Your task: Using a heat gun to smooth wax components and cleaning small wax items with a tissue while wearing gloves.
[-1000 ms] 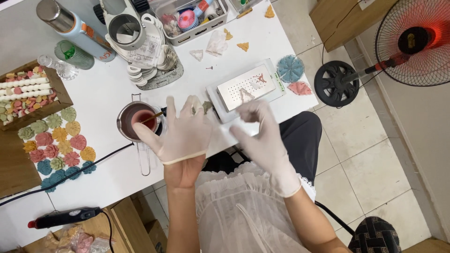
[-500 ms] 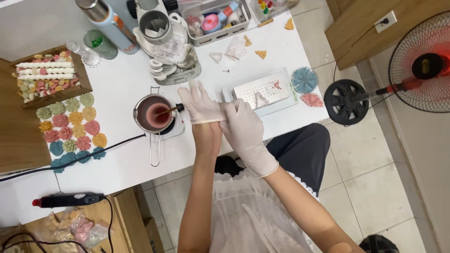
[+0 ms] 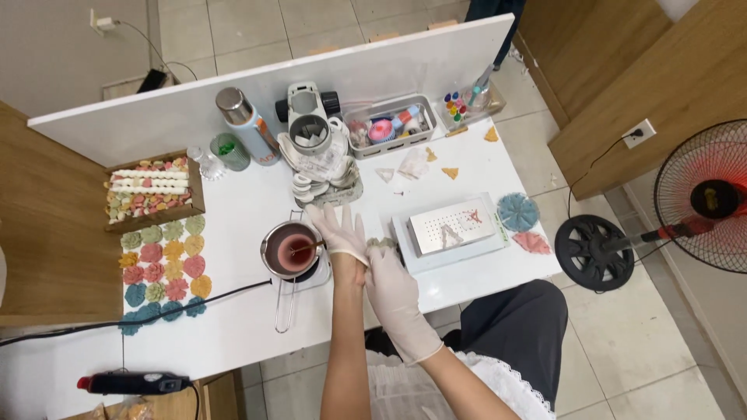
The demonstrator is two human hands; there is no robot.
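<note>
Since a second ago the hands have drawn together: then they were spread apart over the surface's near edge, both in thin white gloves, and now the right hand lies against the left wrist while the left hand reaches flat toward the pot. The view has also pulled back, so more of the floor and the fan shows.

Nearest, the right hand's fingers are curled together at the cuff of the left glove, pinching it as far as can be told; the exact grip is hidden under the hand. The left forearm below the cuff is bare, so the glove reads as only just seated, with the cuff being tugged along the wrist. The left hand's fingers are straight and slightly apart, holding nothing, their tips near a stack of small white cups.

Just left of the left hand sits a small metal pot of pink liquid with a stick in it, on a little burner, its long handle pointing toward the near edge. Right of the hands is a white block with a perforated metal plate. Coloured flower-shaped pieces lie in rows on the surface's left side. Farther off stand a flask and a clear tray of small items. A fan stands on the floor to the right.
</note>
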